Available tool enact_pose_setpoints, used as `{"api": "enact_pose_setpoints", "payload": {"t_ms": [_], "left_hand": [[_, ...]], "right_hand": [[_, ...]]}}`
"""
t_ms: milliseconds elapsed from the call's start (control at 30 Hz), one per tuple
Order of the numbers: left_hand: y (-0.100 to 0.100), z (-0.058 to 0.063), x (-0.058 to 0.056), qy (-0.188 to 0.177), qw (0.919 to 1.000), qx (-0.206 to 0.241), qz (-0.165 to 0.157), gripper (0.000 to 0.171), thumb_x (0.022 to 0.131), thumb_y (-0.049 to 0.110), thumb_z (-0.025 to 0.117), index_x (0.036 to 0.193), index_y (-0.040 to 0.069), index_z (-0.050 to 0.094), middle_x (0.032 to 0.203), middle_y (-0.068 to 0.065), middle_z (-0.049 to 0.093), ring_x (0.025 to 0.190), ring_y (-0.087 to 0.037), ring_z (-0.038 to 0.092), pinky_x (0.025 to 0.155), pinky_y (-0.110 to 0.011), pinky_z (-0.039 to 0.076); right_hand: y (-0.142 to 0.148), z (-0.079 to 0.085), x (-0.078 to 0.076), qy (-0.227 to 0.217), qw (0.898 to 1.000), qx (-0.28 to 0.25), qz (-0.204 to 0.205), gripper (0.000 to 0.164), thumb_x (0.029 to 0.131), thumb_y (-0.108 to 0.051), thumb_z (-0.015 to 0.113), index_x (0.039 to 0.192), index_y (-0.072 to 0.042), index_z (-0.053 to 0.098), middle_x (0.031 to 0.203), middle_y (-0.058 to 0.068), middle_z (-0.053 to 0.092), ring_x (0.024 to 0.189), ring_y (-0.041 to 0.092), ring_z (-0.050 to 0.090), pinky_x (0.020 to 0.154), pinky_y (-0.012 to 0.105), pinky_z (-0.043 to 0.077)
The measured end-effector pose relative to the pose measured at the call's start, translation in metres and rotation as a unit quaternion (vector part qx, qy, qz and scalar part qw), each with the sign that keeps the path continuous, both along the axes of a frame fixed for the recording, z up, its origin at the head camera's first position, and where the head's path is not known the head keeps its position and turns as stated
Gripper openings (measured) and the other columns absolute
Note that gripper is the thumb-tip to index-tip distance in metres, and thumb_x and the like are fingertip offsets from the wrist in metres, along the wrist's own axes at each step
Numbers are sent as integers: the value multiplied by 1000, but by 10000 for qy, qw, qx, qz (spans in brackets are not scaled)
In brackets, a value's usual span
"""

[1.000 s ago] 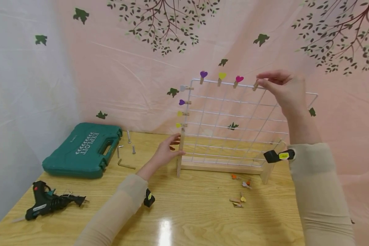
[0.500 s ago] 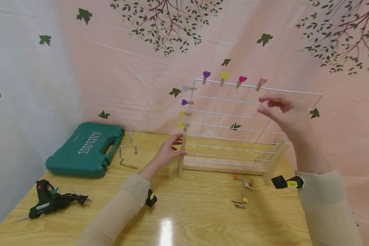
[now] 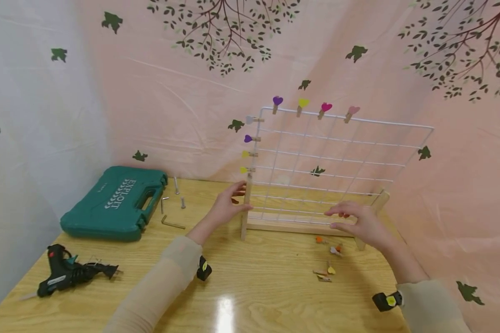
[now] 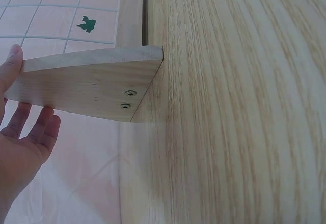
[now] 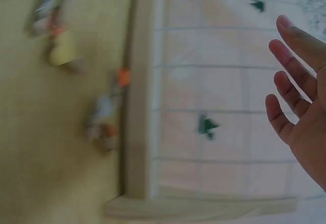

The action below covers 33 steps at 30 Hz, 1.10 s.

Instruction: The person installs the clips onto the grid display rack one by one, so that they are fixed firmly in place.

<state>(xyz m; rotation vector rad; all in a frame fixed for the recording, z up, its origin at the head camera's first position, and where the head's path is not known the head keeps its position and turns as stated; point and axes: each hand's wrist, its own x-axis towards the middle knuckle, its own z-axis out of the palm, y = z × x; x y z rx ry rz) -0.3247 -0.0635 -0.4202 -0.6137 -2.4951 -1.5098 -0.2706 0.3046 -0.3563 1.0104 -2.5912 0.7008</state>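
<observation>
White wire grid (image 3: 327, 138), heart clips (image 3: 326, 107) along top and left edges, stands on our bench (image 3: 266, 277), our left hand (image 3: 226, 204) pinching its wooden left upright (image 3: 245, 223), our right hand (image 3: 360, 223) loosely open, empty.

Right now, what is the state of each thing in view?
Left hand: gripping left post
Right hand: holding nothing
Grid: held in the stand
Top clips: clipped on
Side clips: clipped on
Loose clips: on the table
Hex keys: lying flat
Bolts: lying flat
Glue gun: on its side
Case: closed
</observation>
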Motion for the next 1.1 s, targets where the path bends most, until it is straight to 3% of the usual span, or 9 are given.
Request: {"api": "enact_pose_setpoints", "payload": {"t_ms": [200,400,567,767,933,1100], "left_hand": [[0,1,0,63,9999,-42,75,71,74,25,72,134,15,37,126,-6,50,112,-25,51,85,-38,46],[1,1,-1,48,9999,-58,88,71,74,23,72,135,15,37,126,-5,50,110,-20,52,85,-36,46],[1,2,-1,-8,10000,-46,56,72,72,31,71,135,17,37,126,-3,50,110,-19,52,85,-35,47],[1,1,-1,-38,10000,-43,65,71,73,28,72,134,17,37,126,-4,50,110,-19,52,85,-35,46],[0,0,0,-24,10000,-11,85,69,74,18,73,134,16,38,125,-5,50,109,-19,52,85,-37,46],[0,1,-1,-75,9999,-25,82,70,74,20,73,134,17,37,125,-4,50,110,-21,51,86,-37,46]], "right_hand": [[15,-56,-6,-465,9989,93,6,31,73,-14,72,103,-15,65,100,-2,62,76,17,51,63,31,46],[20,-85,-16,-1143,9930,290,5,33,76,-16,70,107,-10,64,102,6,64,77,15,56,61,27,48],[18,-93,-24,-1536,9876,320,-6,29,78,-15,68,106,-8,65,100,9,65,70,7,58,57,22,48],[11,-96,-29,-1272,9910,396,146,22,77,-11,68,99,-6,68,92,6,66,70,5,55,55,20,46],[6,-99,-32,-1405,9885,533,153,19,77,-12,68,96,-8,68,89,2,65,72,5,55,56,20,45],[3,-99,-33,-1320,9887,667,229,17,76,-15,70,92,-10,69,83,-3,62,68,3,51,55,20,44]]}}
